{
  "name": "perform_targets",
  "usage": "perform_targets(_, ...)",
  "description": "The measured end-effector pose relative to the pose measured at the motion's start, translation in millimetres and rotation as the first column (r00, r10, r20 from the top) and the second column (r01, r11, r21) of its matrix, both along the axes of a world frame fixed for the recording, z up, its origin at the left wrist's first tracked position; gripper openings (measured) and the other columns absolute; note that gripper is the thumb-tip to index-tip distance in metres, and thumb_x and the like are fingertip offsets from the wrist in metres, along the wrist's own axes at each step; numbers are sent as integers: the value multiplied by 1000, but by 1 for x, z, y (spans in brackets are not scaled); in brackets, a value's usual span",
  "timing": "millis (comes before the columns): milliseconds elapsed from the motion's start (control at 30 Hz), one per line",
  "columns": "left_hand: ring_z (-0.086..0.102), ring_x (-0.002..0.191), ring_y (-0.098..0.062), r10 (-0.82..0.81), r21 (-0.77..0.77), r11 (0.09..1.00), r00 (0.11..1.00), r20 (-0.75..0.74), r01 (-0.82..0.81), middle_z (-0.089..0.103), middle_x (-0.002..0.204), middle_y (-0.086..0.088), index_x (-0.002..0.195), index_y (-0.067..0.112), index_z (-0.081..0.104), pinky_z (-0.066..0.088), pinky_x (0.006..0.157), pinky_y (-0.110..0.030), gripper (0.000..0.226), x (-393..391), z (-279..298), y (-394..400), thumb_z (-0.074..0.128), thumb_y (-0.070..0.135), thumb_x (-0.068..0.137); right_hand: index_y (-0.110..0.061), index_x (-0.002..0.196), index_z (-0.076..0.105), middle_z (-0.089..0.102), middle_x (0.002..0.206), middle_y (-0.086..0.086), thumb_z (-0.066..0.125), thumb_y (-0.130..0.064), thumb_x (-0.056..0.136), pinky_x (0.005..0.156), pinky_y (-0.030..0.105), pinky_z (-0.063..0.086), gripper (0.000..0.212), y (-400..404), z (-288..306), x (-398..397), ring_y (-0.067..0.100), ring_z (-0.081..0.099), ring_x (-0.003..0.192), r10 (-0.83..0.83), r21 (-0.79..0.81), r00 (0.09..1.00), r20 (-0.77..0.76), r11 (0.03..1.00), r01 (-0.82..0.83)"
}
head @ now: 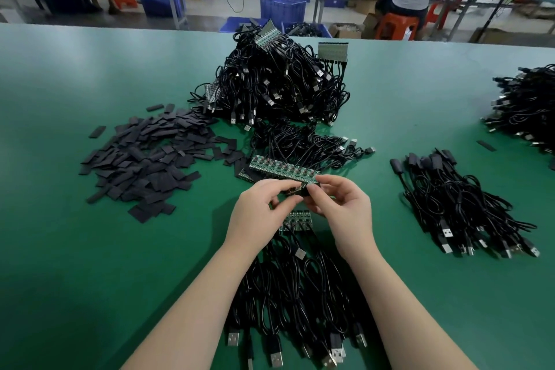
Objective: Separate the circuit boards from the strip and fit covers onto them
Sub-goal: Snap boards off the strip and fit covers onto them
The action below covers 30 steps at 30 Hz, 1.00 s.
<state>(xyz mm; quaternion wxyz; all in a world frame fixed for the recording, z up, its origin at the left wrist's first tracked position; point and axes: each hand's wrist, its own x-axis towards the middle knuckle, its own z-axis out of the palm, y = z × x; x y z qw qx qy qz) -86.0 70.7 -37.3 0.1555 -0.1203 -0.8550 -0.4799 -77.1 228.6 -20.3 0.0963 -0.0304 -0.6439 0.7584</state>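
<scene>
While raised above strip (295,221), 2 hands (303,204) pinch board (295,189).

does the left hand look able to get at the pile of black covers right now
Probably not straight away: the left hand is pinching a board together with the right hand. The covers lie uncovered to its left with bare table between, so once freed, likely yes.

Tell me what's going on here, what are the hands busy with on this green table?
A person is working at a green table. Both the left hand and the right hand pinch a small green circuit board with a black cover between them, just in front of a long green strip of joined circuit boards. A loose heap of flat black covers lies to the left, a pile of black USB cables with covers already fitted to the right.
</scene>
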Motion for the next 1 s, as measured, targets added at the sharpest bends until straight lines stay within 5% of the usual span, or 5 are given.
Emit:
perform_targets(233, 58, 84, -1, -27, 45, 999, 999, 36, 25, 63, 102, 30, 110, 52, 62, 48, 72, -13, 28, 1, 1, 0, 65, 42, 85, -18, 111, 72, 66, 73, -7, 72, -1, 86, 71, 21, 56, 30, 2, 0, 0, 9, 69, 71, 141, -65, 990, -5, 988, -141)
perform_targets(400, 59, 89, 4, -23, 83, 996, 999, 50, 19, 64, 100, 28, 103, 49, 66, 46, 75, -9, 25, 0, 1, -1, 70, 32, 86, -19, 98, 75, 77, 86, 3, 70, 4, 85, 75, 20, 56, 28, 2, 6, 4, 13, 72, 80, 242, 11, 970, -28, 970, -242)
perform_targets(667, 62, 93, -3, -61, 91, 994, 998, -17, 63, 62, 106, 30, 111, 49, 62, 49, 77, -13, 26, 5, 9, 2, 60, 47, 85, -24, 82, 78, 76, 78, -2, 75, 1, 81, 72, 19, 56, 25, 4, 8, 3, 7, 69, 73, 131, 105, 990, -52, 987, -125)
perform_targets(867, 59, 103, 3, -39, 80, 996, 999, -34, 42, 64, 109, 26, 117, 32, 70, 46, 84, -10, 27, 3, 4, -1, 65, 26, 92, -26, 73, 77, 75, 81, 4, 77, -25, 72, 75, 29, 59, 2, 7, 11, 4, 17, 71, 79, 66, -61, 997, -40, 996, -68)
perform_targets(1000, 59, 101, 8, 5, 95, 995, 1000, -13, -4, 66, 108, 23, 115, 34, 71, 44, 84, -5, 27, 2, 4, -1, 70, 27, 89, -28, 87, 80, 76, 86, 8, 72, -7, 87, 75, 27, 59, 23, 4, 12, 4, 21, 72, 83, 69, -61, 997, -21, 996, -70)
